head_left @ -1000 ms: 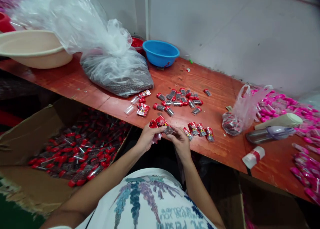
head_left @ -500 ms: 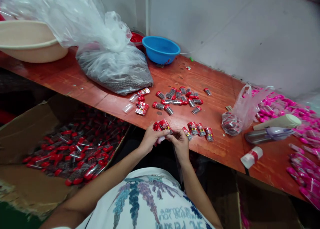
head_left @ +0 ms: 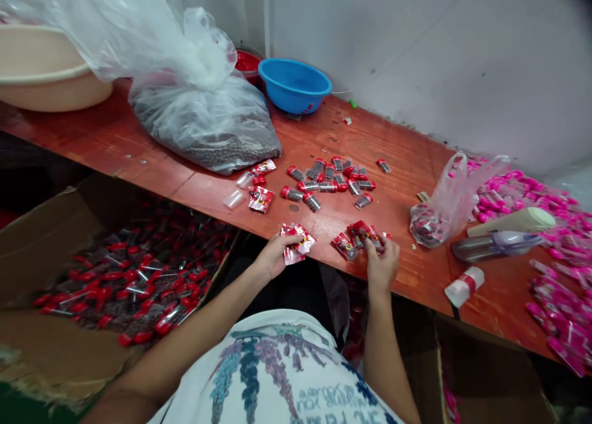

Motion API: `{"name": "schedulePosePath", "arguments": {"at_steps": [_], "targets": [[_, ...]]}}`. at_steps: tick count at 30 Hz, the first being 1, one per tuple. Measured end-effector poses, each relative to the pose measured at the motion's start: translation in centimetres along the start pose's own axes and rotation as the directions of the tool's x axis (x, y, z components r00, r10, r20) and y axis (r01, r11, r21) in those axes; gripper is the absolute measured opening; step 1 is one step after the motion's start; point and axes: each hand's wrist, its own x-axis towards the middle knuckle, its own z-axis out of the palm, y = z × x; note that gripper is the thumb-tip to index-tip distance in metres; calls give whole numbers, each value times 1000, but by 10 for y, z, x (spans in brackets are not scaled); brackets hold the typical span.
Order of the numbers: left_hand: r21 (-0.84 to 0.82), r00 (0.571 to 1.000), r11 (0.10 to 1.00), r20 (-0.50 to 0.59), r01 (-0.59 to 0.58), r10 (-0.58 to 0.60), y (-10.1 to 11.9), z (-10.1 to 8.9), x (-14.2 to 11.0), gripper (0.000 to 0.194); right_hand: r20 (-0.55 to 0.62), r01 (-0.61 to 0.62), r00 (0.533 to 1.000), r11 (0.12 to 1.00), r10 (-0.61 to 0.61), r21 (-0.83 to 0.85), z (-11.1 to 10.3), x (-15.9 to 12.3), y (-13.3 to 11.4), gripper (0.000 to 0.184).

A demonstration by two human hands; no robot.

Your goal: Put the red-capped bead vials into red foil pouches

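At the counter's (head_left: 402, 202) edge, my left hand (head_left: 272, 257) pinches red packets (head_left: 300, 242); my right hand (head_left: 383, 266) touches filled packets (head_left: 345, 246), grip unclear; sweeping could drop some.

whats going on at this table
A person holds a few red printed packets in the left hand, at the table's near edge. Their right hand is on a small group of similar packets. Beyond lie small red-capped containers, and a box full of red-capped pieces stands below.
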Motion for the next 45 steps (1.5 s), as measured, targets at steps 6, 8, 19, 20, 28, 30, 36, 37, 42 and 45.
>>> {"name": "schedulePosePath", "arguments": {"at_steps": [6,8,19,20,28,30,36,37,42,45], "targets": [[67,989,988,-25,-141,143,-4,6,-2,37,416,1,901,961,-122,278,47,-41,-43,36],[51,982,981,-14,-189,190,-2,6,-3,46,480,-60,866,923,-142,381,65,-52,-55,34],[-153,951,942,-127,-300,282,27,-17,14,26,461,368,803,923,-377,114,132,8,-62,35],[-180,958,945,-137,-274,252,30,-18,14,22,445,424,804,905,-394,34,137,13,-61,36],[-383,991,916,-98,-121,90,43,-23,13,2,512,543,742,836,-433,-81,127,9,-51,26],[-401,993,909,-88,-113,84,44,-23,13,2,520,550,732,833,-440,-69,117,4,-50,26],[-403,990,906,-104,-127,92,39,-19,12,4,477,64,851,944,-221,323,93,-31,-62,31],[-398,988,907,-112,-141,104,38,-19,12,5,498,-42,850,922,-169,386,90,-38,-66,33],[-359,969,901,-144,-242,203,32,-16,13,9,547,-205,830,851,-110,483,82,-61,-83,34],[-323,956,903,-171,-283,238,31,-15,11,11,539,-217,836,842,-101,494,80,-62,-86,34]]}}
